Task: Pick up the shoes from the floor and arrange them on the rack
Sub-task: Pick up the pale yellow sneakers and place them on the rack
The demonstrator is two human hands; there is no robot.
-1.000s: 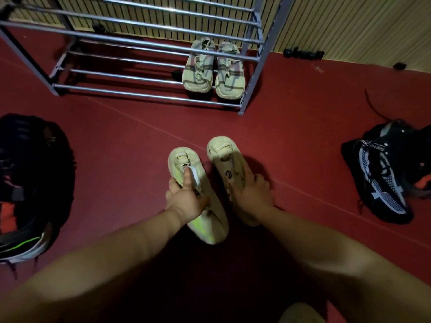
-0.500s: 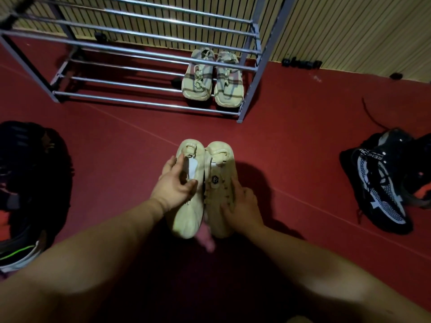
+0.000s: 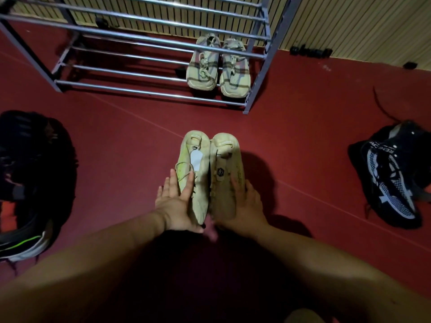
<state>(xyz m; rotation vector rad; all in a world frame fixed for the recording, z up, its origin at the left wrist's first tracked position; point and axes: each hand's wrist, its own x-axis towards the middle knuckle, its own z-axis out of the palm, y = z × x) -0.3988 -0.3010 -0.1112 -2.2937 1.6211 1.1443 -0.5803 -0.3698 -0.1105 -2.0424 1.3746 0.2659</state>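
**A:** Head view: the pale shoes [image 3: 205, 164] were sandwiched side by side just above the floor [image 3: 116, 141], well short of the rack [image 3: 149, 90]. The left grip [image 3: 173, 203] lay spread flat, fingers straight against its shoe. The right grip [image 3: 242, 203] pressed in likewise.

**B:** Risky! Only palm pressure held them. Ease off and one could've slipped and dropped.

**A:** A second earlier they'd splayed apart, left thumb hooked inside one. By this point they touched along their length.
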